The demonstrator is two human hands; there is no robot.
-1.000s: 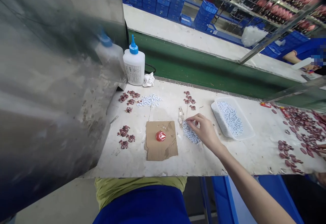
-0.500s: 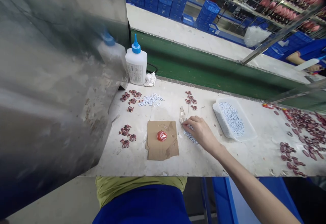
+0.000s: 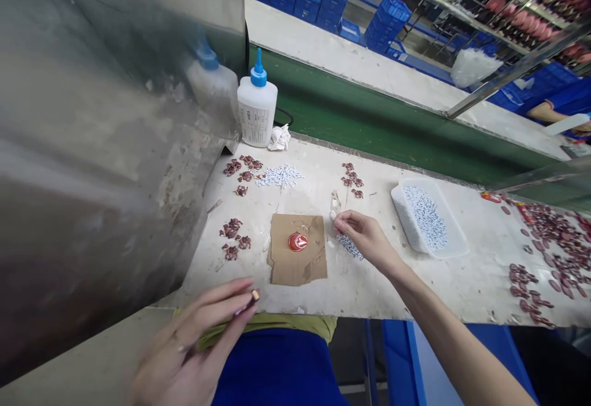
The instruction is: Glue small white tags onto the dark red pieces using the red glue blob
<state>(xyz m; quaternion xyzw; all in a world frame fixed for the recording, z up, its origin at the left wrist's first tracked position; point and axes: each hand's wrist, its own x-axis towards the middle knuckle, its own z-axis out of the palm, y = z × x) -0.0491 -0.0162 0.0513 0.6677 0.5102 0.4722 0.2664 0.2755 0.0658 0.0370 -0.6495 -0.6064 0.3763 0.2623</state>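
My left hand (image 3: 198, 338), at the lower left before the table edge, pinches a small dark reddish piece (image 3: 247, 302) between thumb and fingers. Over a small pile of white-and-blue bits (image 3: 349, 246) is my right hand (image 3: 364, 236), its thumb and fingertips pressed together; whatever they hold is too small to name. To its left lies a brown cardboard square (image 3: 281, 264) bearing a round red-and-white object (image 3: 298, 242). Clusters of dark red pieces (image 3: 231, 228) sit at the left. More dark red pieces (image 3: 353, 178) lie beyond my right hand.
A white bottle with a blue cap (image 3: 257, 107) stands at the back left beside crumpled tissue (image 3: 279, 138). A plastic tub of small bits (image 3: 427, 218) is on the right, with many red pieces (image 3: 554, 239) farther right. A metal panel (image 3: 115, 147) rises at the left.
My left hand has come into view at the lower left with a small dark piece. My right hand stays by the small pile, fingertips still together. The view has shifted slightly.
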